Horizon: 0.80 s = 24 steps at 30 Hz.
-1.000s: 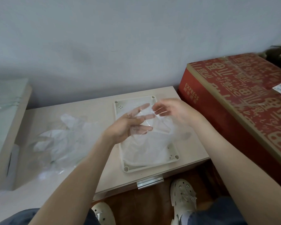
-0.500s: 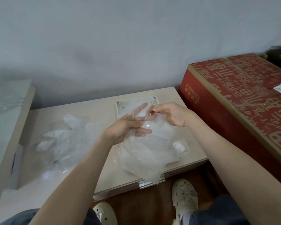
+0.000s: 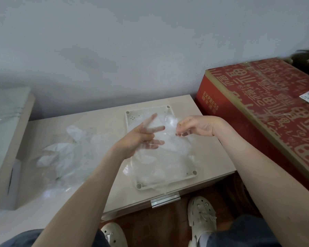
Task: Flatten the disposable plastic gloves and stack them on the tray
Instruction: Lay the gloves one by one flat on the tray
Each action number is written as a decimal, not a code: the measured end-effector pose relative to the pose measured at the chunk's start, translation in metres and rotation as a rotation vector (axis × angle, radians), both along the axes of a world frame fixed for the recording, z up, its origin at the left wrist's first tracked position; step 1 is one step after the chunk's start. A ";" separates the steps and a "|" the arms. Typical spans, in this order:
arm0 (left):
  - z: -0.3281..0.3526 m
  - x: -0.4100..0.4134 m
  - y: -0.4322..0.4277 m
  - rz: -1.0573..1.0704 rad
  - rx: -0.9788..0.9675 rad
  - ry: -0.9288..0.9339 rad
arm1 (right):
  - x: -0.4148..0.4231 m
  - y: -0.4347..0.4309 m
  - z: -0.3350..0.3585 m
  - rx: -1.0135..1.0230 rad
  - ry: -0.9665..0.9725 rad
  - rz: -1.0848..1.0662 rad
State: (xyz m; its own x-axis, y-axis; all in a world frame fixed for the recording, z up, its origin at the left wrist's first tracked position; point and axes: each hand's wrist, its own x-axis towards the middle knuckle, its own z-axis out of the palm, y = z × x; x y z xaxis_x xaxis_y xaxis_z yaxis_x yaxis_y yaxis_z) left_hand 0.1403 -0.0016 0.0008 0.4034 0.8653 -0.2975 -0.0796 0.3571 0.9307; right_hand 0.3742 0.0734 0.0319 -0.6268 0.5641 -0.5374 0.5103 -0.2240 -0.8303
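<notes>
Translucent disposable plastic glove is hanging between both hands above the white rectangular plastic tray, over the stacked gloves.

Head view: the left hand is supporting the film on spread, straight fingers. The right hand is pinching its far edge with curled fingertips.

Recommended: tension the film evenly, lower it flat, then smooth outward.

The long axis appears to be running far-to-near along the tray's length. The cuff end cannot be told.

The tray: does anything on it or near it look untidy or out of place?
Yes. The stacked gloves on the tray seem to hang past its near left edge, not inside the rim. Left of it, a pile of gloves lies crumpled, not yet flattened. The right hand pinches a loose glove.
</notes>
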 end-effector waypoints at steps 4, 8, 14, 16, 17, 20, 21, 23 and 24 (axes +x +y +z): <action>-0.006 0.000 0.000 0.054 0.001 -0.006 | 0.006 -0.001 -0.004 -0.058 0.134 -0.060; -0.006 0.002 0.001 0.094 0.019 -0.005 | 0.000 -0.007 -0.007 -0.013 0.141 -0.091; -0.015 0.006 0.006 0.233 0.012 -0.043 | -0.003 -0.004 -0.009 -0.017 0.117 -0.185; -0.021 0.009 0.007 0.322 -0.015 -0.077 | -0.001 -0.002 -0.012 -0.050 0.204 -0.249; -0.024 0.012 0.007 0.385 -0.028 -0.079 | 0.000 -0.001 -0.014 -0.055 0.235 -0.275; -0.034 0.024 0.003 0.560 -0.006 0.033 | -0.002 0.002 -0.021 -0.017 0.284 -0.331; -0.036 0.027 0.002 0.594 0.012 0.081 | -0.004 0.001 -0.022 0.007 0.277 -0.348; -0.037 0.032 0.001 0.653 0.042 0.170 | -0.008 -0.003 -0.024 0.073 0.242 -0.351; -0.036 0.032 0.001 0.673 0.056 0.211 | -0.009 -0.005 -0.025 0.109 0.224 -0.353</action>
State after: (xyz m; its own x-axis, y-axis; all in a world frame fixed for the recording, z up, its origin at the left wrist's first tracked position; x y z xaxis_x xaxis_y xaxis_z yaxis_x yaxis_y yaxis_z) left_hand 0.1728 -0.0002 -0.0353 -0.2860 0.9229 -0.2577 -0.0821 0.2444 0.9662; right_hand 0.3648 0.0688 0.0070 -0.4798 0.8110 -0.3348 0.2223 -0.2568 -0.9406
